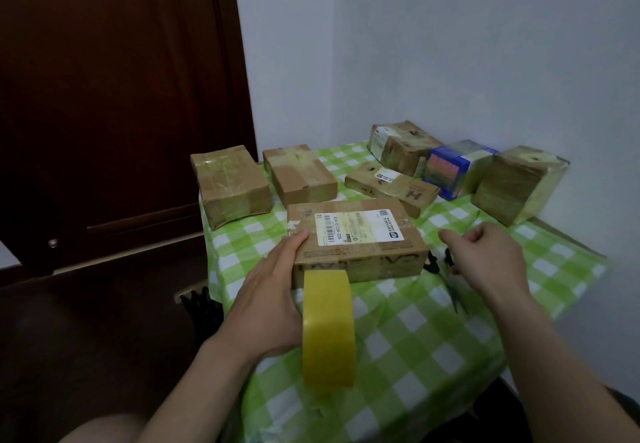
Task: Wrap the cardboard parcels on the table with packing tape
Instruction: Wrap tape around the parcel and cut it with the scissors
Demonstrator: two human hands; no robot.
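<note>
The tape roll (328,328) could be toppled by the left hand (270,304) — flat-fingered against the parcel (356,234) — right hand (485,262) grip slack, empty.

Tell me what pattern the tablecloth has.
The tablecloth has green and white checks, clearest in the head view.

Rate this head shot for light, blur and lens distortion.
Head view: dim, flat light, the brown door almost black. Head view: the wide-angle lens bows the door edge. Head view: the right hand is slightly smeared, the tape roll soft, yet the label digits on the near parcel stay readable.
</note>
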